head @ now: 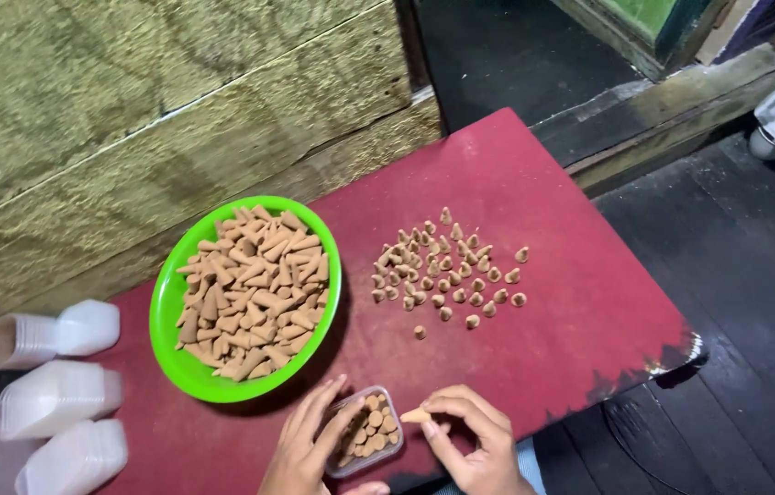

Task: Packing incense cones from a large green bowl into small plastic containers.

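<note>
Stacked translucent plastic boxes [57,394] far left of a round green plastic bowl [177,357] heaped with tan incense cones, left hand [310,445] cupping a small clear box [367,431] of cones below the bowl, right hand [470,440] pinching one tan cone [415,416], upright cones [447,266] right.

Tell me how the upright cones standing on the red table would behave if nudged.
The standing cones look small and narrow-topped, so they would probably tip easily. Once down, a tapered shape likely rolls in a curve. Packed close together, one falling may knock its neighbours.
</note>
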